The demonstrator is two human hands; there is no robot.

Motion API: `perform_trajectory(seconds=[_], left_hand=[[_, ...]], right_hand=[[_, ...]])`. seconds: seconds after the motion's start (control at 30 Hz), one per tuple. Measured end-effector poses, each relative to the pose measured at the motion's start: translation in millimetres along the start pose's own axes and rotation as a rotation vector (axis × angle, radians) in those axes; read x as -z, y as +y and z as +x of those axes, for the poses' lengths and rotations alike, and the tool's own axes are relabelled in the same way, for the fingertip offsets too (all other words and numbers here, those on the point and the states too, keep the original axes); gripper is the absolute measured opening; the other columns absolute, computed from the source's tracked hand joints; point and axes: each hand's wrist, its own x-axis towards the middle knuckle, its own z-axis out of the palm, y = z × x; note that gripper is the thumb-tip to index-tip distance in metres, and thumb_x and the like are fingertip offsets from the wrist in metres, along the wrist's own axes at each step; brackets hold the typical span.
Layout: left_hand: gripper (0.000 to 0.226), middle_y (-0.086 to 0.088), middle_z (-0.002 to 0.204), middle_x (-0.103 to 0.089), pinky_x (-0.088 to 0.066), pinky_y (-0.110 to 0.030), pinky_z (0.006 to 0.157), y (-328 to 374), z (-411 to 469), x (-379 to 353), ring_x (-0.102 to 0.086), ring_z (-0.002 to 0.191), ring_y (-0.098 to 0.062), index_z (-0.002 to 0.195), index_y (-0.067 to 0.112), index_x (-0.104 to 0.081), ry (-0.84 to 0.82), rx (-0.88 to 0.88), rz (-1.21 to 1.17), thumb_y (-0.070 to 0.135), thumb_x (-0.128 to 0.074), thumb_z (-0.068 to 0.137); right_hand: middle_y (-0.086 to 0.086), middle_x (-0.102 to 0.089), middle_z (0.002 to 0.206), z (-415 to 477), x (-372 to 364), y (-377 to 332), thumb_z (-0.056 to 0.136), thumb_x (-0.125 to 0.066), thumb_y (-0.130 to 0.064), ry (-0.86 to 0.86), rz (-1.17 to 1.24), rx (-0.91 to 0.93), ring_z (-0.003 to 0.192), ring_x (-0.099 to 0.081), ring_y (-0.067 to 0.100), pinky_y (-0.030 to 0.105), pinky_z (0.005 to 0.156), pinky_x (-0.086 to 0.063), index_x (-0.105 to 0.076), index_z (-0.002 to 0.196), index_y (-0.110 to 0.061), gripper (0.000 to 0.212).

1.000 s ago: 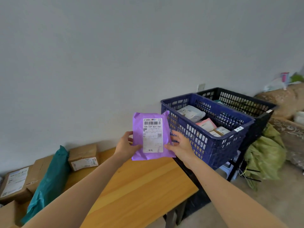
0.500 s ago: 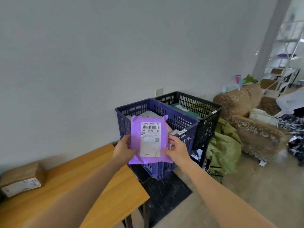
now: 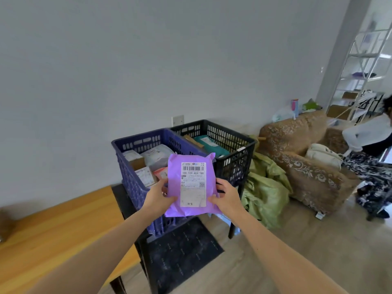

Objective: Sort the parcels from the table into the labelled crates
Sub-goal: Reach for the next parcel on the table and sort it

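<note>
I hold the purple parcel [image 3: 189, 184] at frame centre, label up, left hand [image 3: 158, 197] and right hand [image 3: 226, 197] fingers pinching its edges, before the blue crate [image 3: 135, 179] and black crate [image 3: 233, 149]. Next: match label code to crate, then release.

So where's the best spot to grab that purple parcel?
Take the purple parcel by its two side edges, low down, one hand from each side, as the left hand and right hand do. It is a flat, soft bag held upright, label facing the person, so edge grips probably keep it flat and leave the label readable.
</note>
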Motion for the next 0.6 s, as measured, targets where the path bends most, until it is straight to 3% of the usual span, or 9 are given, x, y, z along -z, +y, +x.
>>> perform_trajectory(seconds=[0.27, 0.33, 0.4, 0.47, 0.6], left_hand=[[0.051, 0.012, 0.088, -0.059, -0.045, -0.019, 0.064, 35.1, 37.0, -62.3, -0.058, 0.08, -0.008, 0.132, 0.014, -0.052, -0.048, -0.019, 0.042, 0.007, -0.066, 0.084], [0.049, 0.011, 0.088, -0.061, -0.048, -0.019, 0.063, 43.7, 52.4, -78.4, -0.059, 0.08, -0.008, 0.13, 0.013, -0.054, -0.082, -0.034, 0.052, 0.007, -0.066, 0.083], [0.047, 0.004, 0.094, -0.064, -0.053, -0.025, 0.07, 52.3, 69.8, -94.9, -0.062, 0.085, -0.014, 0.128, 0.013, -0.055, -0.129, -0.054, 0.049, 0.006, -0.065, 0.083], [0.043, 0.003, 0.095, -0.065, -0.052, -0.022, 0.069, 61.6, 89.7, -109.4, -0.061, 0.085, -0.015, 0.124, 0.013, -0.057, -0.156, -0.085, 0.054, 0.006, -0.063, 0.083], [0.038, 0.005, 0.098, -0.069, -0.055, -0.028, 0.074, 81.0, 139.6, -133.9, -0.065, 0.088, -0.015, 0.12, 0.015, -0.06, -0.172, -0.112, 0.0, 0.002, -0.058, 0.084]], right_hand=[[0.002, -0.061, 0.115, 34.7, 59.5, 31.0, 0.08, -0.066, 0.005, 0.043, 0.016, -0.039, 0.096, -0.06, 0.013, 0.008, 0.06, -0.045, -0.049, 0.134, -0.01, 0.059], [-0.003, -0.06, 0.106, 50.2, 74.3, 36.8, 0.079, -0.068, 0.007, 0.071, 0.041, -0.059, 0.091, -0.06, 0.008, 0.007, 0.057, -0.045, -0.05, 0.132, -0.009, 0.058], [0.002, -0.061, 0.111, 68.7, 89.1, 41.8, 0.079, -0.068, 0.007, 0.101, 0.039, -0.069, 0.094, -0.06, 0.012, 0.01, 0.061, -0.045, -0.05, 0.133, -0.007, 0.058], [0.006, -0.062, 0.115, 90.6, 104.1, 44.9, 0.08, -0.067, 0.007, 0.12, 0.031, -0.064, 0.096, -0.059, 0.015, 0.011, 0.062, -0.045, -0.05, 0.132, -0.006, 0.057], [-0.003, -0.06, 0.105, 146.5, 133.9, 43.5, 0.081, -0.068, 0.004, 0.133, 0.0, -0.056, 0.091, -0.058, 0.008, 0.014, 0.064, -0.046, -0.049, 0.132, -0.008, 0.056]])
